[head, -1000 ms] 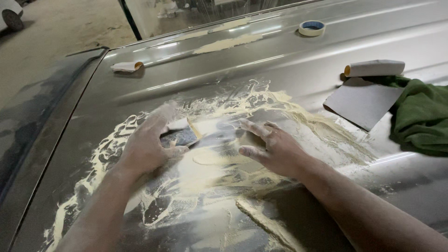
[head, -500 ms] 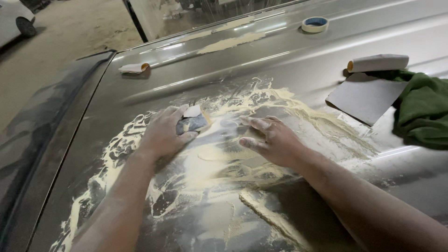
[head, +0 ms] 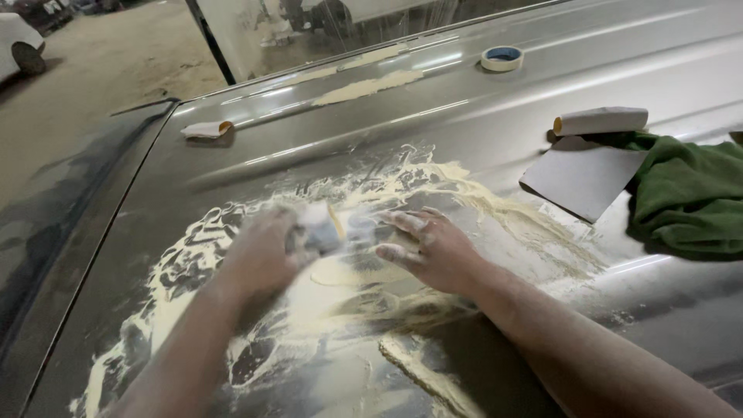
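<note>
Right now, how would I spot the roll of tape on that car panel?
Look along the grey car panel to its far edge by the windscreen. There lies the tape roll, well beyond the green cloth and rolled sandpaper. It is the only round, flat ring, pale with a blue centre.

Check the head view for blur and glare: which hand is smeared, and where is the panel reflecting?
Head view: left hand and its sanding block are motion-blurred; right hand is sharp. Bright reflection streaks run along the car panel near the tape roll.
</note>
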### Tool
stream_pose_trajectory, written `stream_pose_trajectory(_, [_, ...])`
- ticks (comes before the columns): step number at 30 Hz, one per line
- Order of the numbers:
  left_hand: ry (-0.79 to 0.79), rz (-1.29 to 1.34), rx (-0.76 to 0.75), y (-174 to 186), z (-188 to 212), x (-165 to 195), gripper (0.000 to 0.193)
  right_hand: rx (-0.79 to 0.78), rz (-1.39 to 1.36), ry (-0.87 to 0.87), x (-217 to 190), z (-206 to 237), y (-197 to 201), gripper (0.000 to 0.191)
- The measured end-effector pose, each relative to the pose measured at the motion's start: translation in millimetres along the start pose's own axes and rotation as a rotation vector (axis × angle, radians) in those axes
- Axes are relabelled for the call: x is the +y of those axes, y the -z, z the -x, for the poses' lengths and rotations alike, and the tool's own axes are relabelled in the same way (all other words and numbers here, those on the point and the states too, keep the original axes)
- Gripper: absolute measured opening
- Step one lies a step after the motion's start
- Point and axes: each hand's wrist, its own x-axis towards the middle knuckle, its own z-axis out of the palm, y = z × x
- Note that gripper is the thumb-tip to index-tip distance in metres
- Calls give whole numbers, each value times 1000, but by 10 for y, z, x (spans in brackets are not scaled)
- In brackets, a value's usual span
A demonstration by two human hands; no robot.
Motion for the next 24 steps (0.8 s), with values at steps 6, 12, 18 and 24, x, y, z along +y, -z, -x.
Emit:
stream_pose_trajectory(6, [16, 50, 32, -105, -221, -157, 80, 22, 2, 29, 22, -8, -8, 66])
stream_pose_trajectory(12, [14, 136, 172, -124, -701, -458, 73, 51, -46, 51, 39, -7, 31, 62])
stream_pose_trajectory(18, [-76, 187, 202, -131, -783, -593, 68, 49, -80, 3, -5, -12, 65, 62])
stream_pose_trajectory(24, [88, 112, -40, -21, -623, -521, 62, 62, -157, 28, -59, -5, 98, 59])
